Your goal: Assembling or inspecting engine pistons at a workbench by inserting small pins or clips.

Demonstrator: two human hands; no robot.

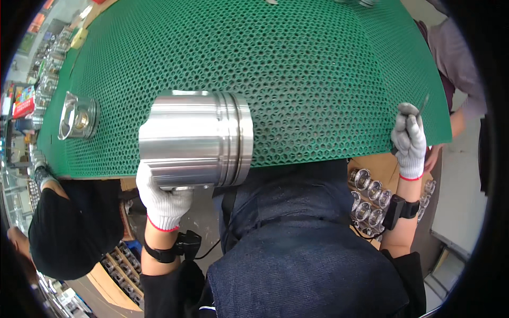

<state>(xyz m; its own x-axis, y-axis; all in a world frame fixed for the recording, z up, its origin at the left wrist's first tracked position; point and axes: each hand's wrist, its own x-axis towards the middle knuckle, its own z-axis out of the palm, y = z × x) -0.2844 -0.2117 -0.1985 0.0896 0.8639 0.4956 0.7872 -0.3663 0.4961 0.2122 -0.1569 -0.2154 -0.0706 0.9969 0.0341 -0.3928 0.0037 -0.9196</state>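
Note:
A large shiny metal piston (183, 130) lies on its side in the air over the near edge of the green table mat. Its ring grooves face right. My left hand (163, 200), in a white knit glove, grips it from below at the left, with the fingers partly hidden behind it. Well to the right, my gloved right hand (410, 137) is closed around a thin, dark, pointed tool (424, 103). That glove has grey, soiled fingertips. The exact kind of tool cannot be made out.
Another piston (79, 117) rests on the green mat (318, 69) at the left. Boxes of pistons (371, 196) stand below the table on the right, more at lower left. A person in black (74, 228) is at the left, another person (456, 58) at the right.

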